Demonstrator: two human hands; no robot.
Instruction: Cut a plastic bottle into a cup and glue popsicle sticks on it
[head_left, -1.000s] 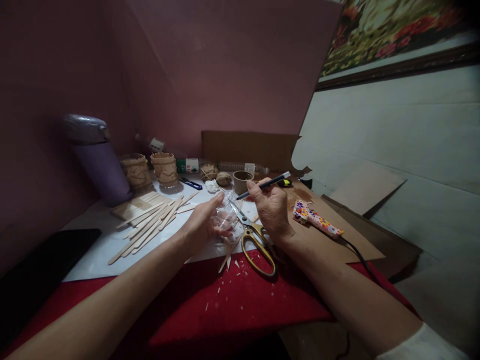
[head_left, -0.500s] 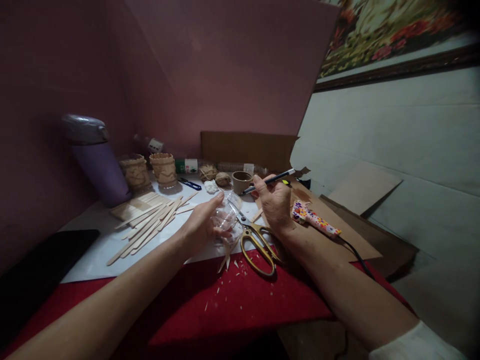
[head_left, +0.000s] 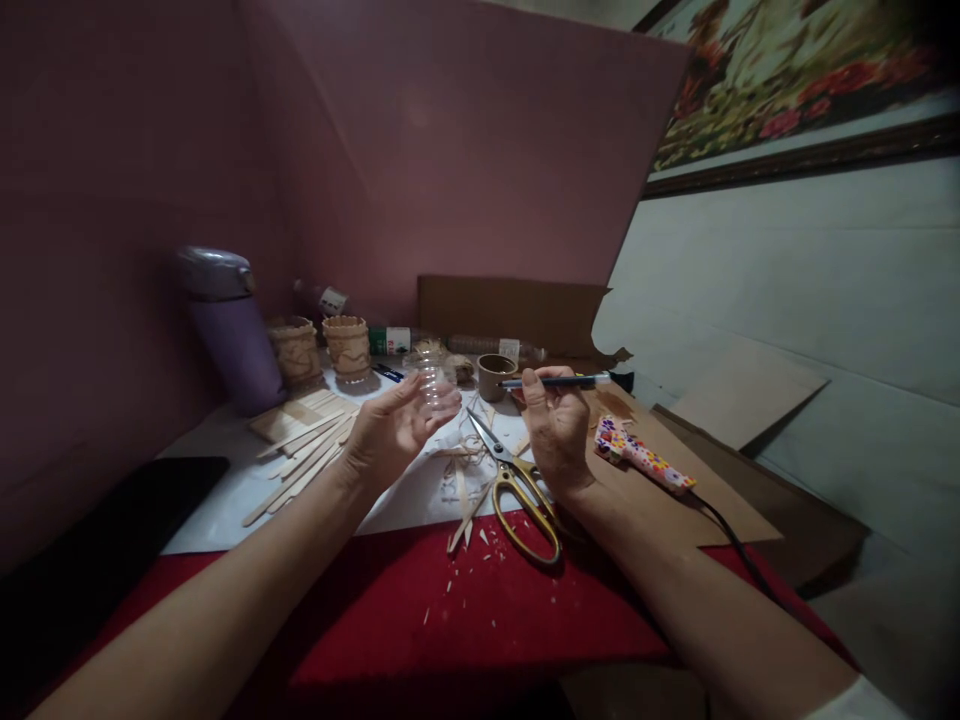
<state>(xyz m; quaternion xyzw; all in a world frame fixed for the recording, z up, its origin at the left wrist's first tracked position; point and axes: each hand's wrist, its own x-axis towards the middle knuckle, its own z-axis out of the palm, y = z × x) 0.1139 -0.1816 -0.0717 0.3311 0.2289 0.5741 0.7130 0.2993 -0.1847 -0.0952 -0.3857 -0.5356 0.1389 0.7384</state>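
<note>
Left hand (head_left: 390, 432), palm up, cups a clear plastic cup (head_left: 435, 385) (upright); right hand (head_left: 555, 425) pinches a pen (head_left: 555, 381), long axis level, tip leftward.

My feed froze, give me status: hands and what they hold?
Left hand holds clear plastic cup. Right hand grips pen. Scissors lie open between.

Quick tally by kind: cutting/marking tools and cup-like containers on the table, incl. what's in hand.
Scissors: 1, gold-handled scissors
Pen-like tool: 1, in the right hand, pen-like tool
Stick-clad cups: 2, and
Clear plastic cup: 1, in the left hand, clear plastic cup
Small brown cup: 1
Total: 6
</note>
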